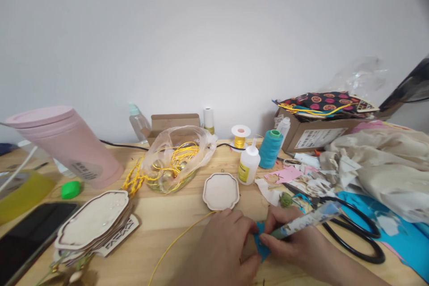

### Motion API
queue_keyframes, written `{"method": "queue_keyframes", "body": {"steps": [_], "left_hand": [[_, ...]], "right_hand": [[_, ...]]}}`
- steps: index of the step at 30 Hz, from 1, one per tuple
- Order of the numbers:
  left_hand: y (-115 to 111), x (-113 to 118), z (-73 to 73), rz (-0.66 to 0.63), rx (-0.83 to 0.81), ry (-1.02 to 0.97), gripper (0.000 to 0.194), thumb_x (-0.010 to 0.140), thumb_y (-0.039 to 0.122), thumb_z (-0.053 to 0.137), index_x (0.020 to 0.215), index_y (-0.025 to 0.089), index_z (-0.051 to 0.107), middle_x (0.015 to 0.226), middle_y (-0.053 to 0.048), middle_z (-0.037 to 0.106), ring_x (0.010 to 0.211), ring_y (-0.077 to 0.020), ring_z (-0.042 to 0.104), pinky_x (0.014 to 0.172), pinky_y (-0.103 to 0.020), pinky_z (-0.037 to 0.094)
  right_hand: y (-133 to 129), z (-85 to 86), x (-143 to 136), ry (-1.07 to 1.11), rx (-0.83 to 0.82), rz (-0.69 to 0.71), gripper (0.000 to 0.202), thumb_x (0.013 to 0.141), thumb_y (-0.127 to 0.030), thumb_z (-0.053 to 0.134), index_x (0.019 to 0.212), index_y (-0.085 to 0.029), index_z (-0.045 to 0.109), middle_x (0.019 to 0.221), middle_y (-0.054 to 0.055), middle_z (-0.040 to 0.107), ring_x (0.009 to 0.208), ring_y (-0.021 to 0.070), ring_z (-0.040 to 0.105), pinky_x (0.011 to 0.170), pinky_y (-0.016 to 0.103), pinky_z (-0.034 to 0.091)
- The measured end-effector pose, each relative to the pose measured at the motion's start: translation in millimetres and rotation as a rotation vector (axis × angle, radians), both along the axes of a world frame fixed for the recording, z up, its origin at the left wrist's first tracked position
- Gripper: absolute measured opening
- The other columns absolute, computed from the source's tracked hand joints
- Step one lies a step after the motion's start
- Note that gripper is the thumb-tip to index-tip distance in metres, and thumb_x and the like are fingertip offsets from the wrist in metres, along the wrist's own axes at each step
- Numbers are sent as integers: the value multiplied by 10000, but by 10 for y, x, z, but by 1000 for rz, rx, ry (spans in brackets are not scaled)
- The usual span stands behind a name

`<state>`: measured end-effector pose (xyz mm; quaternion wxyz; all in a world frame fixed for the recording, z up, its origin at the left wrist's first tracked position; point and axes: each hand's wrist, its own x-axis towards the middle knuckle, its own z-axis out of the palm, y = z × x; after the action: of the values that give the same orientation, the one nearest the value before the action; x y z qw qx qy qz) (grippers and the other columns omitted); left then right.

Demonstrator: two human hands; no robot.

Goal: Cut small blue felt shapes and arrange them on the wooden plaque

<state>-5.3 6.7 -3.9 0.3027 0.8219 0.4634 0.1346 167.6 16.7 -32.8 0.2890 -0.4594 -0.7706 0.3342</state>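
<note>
My right hand [288,234] is closed around a pen [306,221] with a patterned, light barrel, its lower end over a small blue piece [262,243]. The blue piece lies between my hands near the front of the table. My left hand [231,250] has its thumb and index finger at the left edge of that piece, holding it. Just beyond my left hand lies a cream plaque [221,191] with a scalloped dark rim. A yellow cord [177,239] runs from the plaque toward the front edge, passing left of my left hand.
Behind stand a glue bottle [248,165] and a teal thread cone [271,148]. Black scissors [355,232] and scraps are at right, below a cardboard box [311,134]. At left are stacked plaques [94,219], a pink tumbler [73,143], a phone [33,237] and a bag of cord [181,156].
</note>
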Motion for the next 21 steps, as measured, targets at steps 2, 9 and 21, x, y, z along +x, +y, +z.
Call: {"method": "queue_keyframes", "body": {"steps": [2, 9, 21], "left_hand": [[1, 6, 4, 2, -2, 5, 223, 655, 204, 597, 876, 199, 565, 811, 0, 568, 796, -186, 480, 682, -288, 339], [-4, 2, -1, 0, 14, 16, 213, 650, 200, 594, 861, 197, 563, 812, 3, 566, 788, -182, 477, 673, -283, 332], [5, 1, 1, -10, 8, 21, 198, 640, 204, 594, 834, 203, 556, 763, 15, 548, 747, -174, 460, 643, -271, 323]], "right_hand": [[-2, 7, -4, -4, -7, -6, 135, 663, -184, 560, 536, -161, 521, 457, -7, 525, 417, 112, 433, 381, 194, 311], [6, -31, -3, 32, -23, -21, 151, 678, -211, 546, 540, -162, 513, 450, -12, 502, 399, 103, 397, 360, 192, 280], [13, 37, -1, 73, -92, -64, 178, 674, -222, 536, 518, -177, 461, 453, -31, 456, 411, 102, 385, 373, 201, 272]]}}
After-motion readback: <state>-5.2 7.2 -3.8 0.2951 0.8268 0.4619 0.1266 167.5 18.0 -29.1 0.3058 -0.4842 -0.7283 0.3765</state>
